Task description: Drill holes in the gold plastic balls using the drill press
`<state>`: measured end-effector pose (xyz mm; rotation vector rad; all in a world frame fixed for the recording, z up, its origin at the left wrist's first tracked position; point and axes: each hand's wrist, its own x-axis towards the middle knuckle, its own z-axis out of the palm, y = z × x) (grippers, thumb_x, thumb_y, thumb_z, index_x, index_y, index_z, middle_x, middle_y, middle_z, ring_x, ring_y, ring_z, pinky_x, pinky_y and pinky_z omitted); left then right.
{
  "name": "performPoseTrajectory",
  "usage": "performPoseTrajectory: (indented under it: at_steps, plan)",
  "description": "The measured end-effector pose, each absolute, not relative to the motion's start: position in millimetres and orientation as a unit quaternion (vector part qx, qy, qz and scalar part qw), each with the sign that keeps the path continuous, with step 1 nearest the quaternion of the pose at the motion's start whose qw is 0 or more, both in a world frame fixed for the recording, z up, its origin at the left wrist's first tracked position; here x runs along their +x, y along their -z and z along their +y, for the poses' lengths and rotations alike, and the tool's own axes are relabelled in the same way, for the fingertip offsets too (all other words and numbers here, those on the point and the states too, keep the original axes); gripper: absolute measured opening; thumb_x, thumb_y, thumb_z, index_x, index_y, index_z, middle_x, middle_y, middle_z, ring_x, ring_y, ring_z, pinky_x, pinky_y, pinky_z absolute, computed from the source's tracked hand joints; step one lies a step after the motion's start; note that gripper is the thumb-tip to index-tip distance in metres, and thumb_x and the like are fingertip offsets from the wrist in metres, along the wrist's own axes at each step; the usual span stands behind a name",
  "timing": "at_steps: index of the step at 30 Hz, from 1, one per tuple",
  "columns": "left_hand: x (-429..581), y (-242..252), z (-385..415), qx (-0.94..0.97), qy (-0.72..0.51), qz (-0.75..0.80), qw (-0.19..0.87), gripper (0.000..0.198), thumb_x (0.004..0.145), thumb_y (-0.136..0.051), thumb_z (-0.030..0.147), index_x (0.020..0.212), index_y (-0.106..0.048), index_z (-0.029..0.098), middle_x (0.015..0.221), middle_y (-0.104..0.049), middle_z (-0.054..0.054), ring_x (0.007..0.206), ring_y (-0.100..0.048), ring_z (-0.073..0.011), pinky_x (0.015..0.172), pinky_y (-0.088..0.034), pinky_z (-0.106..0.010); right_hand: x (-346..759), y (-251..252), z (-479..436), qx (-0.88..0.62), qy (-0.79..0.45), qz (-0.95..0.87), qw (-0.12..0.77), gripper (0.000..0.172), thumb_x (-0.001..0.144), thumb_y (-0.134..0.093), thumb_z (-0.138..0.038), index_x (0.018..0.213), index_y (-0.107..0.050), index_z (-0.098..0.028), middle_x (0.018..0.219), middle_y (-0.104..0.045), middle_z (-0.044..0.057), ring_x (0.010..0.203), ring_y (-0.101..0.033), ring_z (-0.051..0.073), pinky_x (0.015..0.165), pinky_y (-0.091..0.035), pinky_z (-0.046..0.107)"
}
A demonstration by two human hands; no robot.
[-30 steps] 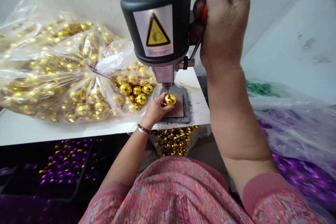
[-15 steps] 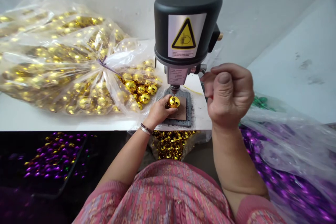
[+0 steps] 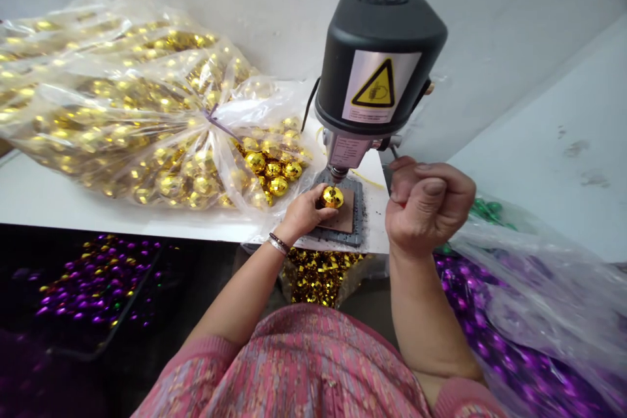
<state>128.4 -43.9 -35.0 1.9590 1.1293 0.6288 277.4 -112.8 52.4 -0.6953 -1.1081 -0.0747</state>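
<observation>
My left hand (image 3: pixel 304 213) grips a gold mirrored ball (image 3: pixel 332 196) with its fingers, pressing it onto a brown pad (image 3: pixel 344 219). That pad lies on the grey base plate (image 3: pixel 337 236) of a black bench drill (image 3: pixel 377 72). The drill's chuck (image 3: pixel 337 173) hangs just above the ball, and the bit is hard to make out. To the right of the drill, my right hand (image 3: pixel 428 209) is curled into a raised fist, with nothing visible in it and no contact with the drill.
A large clear bag of gold balls (image 3: pixel 147 111) lies on the white table (image 3: pixel 73 199), against the drill. Loose gold pieces (image 3: pixel 321 277) sit below the table edge. Purple beads (image 3: pixel 98 281) lie at lower left; a plastic bag of purple beads (image 3: pixel 533 313) lies at right.
My right hand has left the red-handled lever and dropped to a fist beside the drill. My left hand still holds the ball on the pad. The scene has shifted slightly right in view.
</observation>
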Motion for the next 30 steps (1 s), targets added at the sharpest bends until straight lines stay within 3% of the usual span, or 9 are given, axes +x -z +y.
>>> performPoseTrajectory:
  at_steps: [9, 12, 14, 19, 22, 25, 30]
  plan:
    - [127, 39, -43, 0.779, -0.234, 0.448, 0.371, 0.067, 0.076, -0.08, 0.036, 0.139, -0.061, 0.023, 0.116, -0.075, -0.01, 0.108, -0.069, -0.0303, 0.095, -0.052, -0.039, 277, -36, -108, -0.307, 0.053, -0.513, 0.8, 0.017, 0.095, -0.05, -0.037, 0.09, -0.063, -0.027, 0.048, -0.038, -0.009, 0.043, -0.04, 0.005, 0.08, -0.059, 0.034]
    - [127, 40, -43, 0.773, -0.235, 0.447, 0.384, 0.069, 0.076, -0.08, 0.035, 0.14, -0.06, 0.022, 0.12, -0.074, -0.01, 0.108, -0.068, -0.0298, 0.096, -0.052, -0.039, 273, -48, -109, -0.304, 0.052, -0.504, 0.807, 0.017, 0.096, -0.048, -0.036, 0.09, -0.061, -0.026, 0.048, -0.034, -0.009, 0.042, -0.038, 0.004, 0.075, -0.058, 0.032]
    - [127, 38, -43, 0.767, -0.238, 0.443, 0.398, 0.068, 0.075, -0.08, 0.033, 0.139, -0.06, 0.021, 0.117, -0.074, -0.009, 0.105, -0.069, -0.0283, 0.094, -0.052, -0.038, 271, -70, -106, -0.297, 0.041, -0.488, 0.82, 0.022, 0.097, -0.047, -0.039, 0.085, -0.058, -0.025, 0.05, -0.032, -0.008, 0.043, -0.037, 0.003, 0.065, -0.054, 0.027]
    - [121, 31, -50, 0.761, -0.245, 0.421, 0.429, 0.059, 0.073, -0.079, 0.028, 0.129, -0.063, 0.02, 0.106, -0.074, -0.004, 0.096, -0.067, -0.0236, 0.087, -0.053, -0.035, 273, -130, -88, -0.347, -0.052, -0.435, 0.829, 0.033, 0.099, -0.04, -0.041, 0.08, -0.054, -0.017, 0.055, -0.037, -0.007, 0.044, -0.037, -0.001, 0.043, -0.028, 0.014]
    - [109, 28, -59, 0.763, -0.261, 0.4, 0.435, 0.06, 0.074, -0.078, 0.027, 0.131, -0.062, 0.021, 0.113, -0.074, -0.005, 0.102, -0.068, -0.0235, 0.091, -0.052, -0.034, 276, -142, -79, -0.331, -0.101, -0.416, 0.841, 0.03, 0.098, -0.042, -0.035, 0.076, -0.051, -0.016, 0.051, -0.038, -0.009, 0.04, -0.032, -0.003, 0.04, -0.019, 0.012]
    - [92, 22, -71, 0.803, -0.219, 0.345, 0.433, 0.062, 0.073, -0.08, 0.028, 0.132, -0.063, 0.022, 0.123, -0.073, -0.008, 0.109, -0.068, -0.0252, 0.096, -0.052, -0.036, 277, -140, -77, -0.311, -0.1, -0.43, 0.841, 0.029, 0.096, -0.046, -0.035, 0.076, -0.052, -0.016, 0.052, -0.041, -0.01, 0.04, -0.032, -0.004, 0.043, -0.018, 0.012]
    - [68, 15, -84, 0.85, -0.098, 0.289, 0.429, 0.062, 0.073, -0.084, 0.04, 0.13, -0.068, 0.022, 0.116, -0.076, -0.01, 0.095, -0.072, -0.025, 0.087, -0.055, -0.036, 276, -136, -82, -0.302, -0.1, -0.437, 0.841, 0.027, 0.094, -0.047, -0.032, 0.076, -0.056, -0.015, 0.053, -0.043, -0.01, 0.041, -0.033, -0.004, 0.045, -0.017, 0.016]
